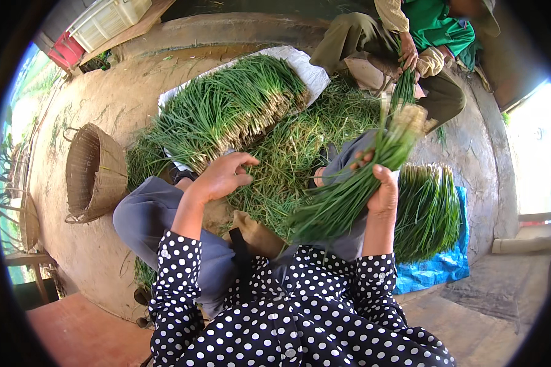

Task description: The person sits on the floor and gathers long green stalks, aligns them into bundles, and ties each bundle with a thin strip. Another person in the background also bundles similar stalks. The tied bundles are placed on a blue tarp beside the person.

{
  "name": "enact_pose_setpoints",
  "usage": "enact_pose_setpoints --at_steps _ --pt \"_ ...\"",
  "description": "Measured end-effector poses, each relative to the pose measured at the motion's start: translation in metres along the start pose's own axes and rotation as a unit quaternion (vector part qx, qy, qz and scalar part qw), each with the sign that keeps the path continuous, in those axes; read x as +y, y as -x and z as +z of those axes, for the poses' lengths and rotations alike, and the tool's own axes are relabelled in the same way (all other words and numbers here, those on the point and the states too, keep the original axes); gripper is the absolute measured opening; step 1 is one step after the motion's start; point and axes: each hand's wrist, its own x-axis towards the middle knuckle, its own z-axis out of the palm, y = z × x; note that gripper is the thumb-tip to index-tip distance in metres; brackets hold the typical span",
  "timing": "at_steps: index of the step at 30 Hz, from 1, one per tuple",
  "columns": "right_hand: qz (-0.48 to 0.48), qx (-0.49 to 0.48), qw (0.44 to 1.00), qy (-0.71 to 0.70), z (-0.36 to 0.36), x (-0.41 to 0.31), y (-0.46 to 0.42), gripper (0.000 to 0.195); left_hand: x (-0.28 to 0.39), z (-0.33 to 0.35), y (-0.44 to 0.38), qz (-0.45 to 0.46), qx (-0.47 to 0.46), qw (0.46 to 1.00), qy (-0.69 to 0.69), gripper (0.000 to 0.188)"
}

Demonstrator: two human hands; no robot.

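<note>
My right hand point(382, 186) grips a thick bunch of Chinese chives point(349, 197), its pale stem ends blurred and pointing up and away, its green leaves hanging towards my lap. Nothing is in my left hand point(227, 174), which hovers over the near side of the floor litter with thumb and fingers apart. Beyond it, a large heap of chives point(238, 96) lies on a white woven sheet point(319, 78), stem ends facing me. To my right, a neat stack of chives point(424, 211) rests on a blue tarp point(434, 277).
Loose chive leaves and trimmings point(289, 169) cover the floor between my legs. A woven bamboo basket point(96, 172) leans on its side at left. Across from me a seated co-worker's hands point(408, 55) hold another chive bunch point(403, 87). A cream plastic crate point(108, 23) stands at the upper left.
</note>
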Motion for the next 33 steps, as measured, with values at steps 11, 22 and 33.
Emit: enact_pose_setpoints --at_steps 11,22,33 --pt "-0.13 -0.155 0.929 -0.31 -0.061 -0.026 -0.011 0.07 0.028 0.046 -0.004 0.026 0.095 0.98 0.175 0.021" --pt "-0.172 -0.043 0.957 -0.228 -0.061 -0.021 -0.011 0.063 0.071 0.121 0.015 0.014 0.001 0.912 0.411 0.015" --pt "-0.179 0.023 0.964 -0.194 -0.054 -0.017 -0.003 0.059 0.095 0.162 0.002 0.005 0.097 0.914 0.393 0.02"
